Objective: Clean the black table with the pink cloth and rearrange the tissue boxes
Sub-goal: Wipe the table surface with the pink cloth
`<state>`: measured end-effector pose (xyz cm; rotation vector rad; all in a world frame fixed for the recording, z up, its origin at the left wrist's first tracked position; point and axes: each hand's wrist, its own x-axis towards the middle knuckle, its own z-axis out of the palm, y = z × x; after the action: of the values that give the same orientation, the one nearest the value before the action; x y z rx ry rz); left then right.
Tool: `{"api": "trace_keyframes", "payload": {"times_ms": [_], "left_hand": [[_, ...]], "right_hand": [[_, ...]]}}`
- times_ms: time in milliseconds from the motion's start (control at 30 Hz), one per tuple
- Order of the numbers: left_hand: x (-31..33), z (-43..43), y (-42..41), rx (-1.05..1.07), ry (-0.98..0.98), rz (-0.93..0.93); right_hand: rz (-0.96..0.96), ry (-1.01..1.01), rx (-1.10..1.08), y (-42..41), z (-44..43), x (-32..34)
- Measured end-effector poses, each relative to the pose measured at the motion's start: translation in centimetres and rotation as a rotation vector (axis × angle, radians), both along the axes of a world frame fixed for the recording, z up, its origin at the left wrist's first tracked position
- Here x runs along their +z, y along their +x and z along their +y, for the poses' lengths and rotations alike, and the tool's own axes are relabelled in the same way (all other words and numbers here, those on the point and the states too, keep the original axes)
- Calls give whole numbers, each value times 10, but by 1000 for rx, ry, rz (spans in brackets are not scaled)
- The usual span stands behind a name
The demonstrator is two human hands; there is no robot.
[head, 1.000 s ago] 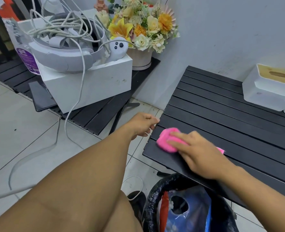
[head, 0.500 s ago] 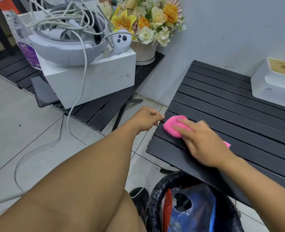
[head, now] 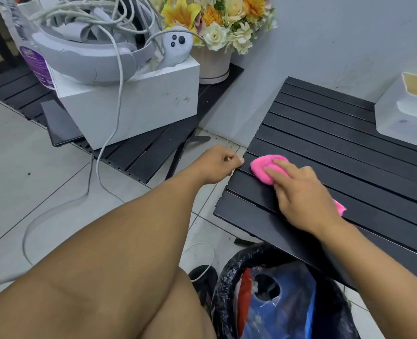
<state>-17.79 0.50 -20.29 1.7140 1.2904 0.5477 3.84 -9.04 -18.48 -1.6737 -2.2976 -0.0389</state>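
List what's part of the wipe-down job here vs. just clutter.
Job: pink cloth under the right hand; black table; tissue box; left hand at the table's edge.
Clutter: white box with headset and controller; flower pot; bottle; bin bag.

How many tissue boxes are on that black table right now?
1. A white tissue box sits at the far right end of the black table, cut off by the picture's edge. Others may lie beyond that edge, out of view.
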Motion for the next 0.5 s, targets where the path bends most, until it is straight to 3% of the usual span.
{"api": "trace_keyframes", "payload": {"times_ms": [200, 500], "left_hand": [[0, 0, 0, 7, -1, -10], [11, -4, 0, 13, 2, 11]], "right_hand": [[-102, -108, 483, -38, -68, 6], [-121, -105, 450, -65, -45, 4]]}}
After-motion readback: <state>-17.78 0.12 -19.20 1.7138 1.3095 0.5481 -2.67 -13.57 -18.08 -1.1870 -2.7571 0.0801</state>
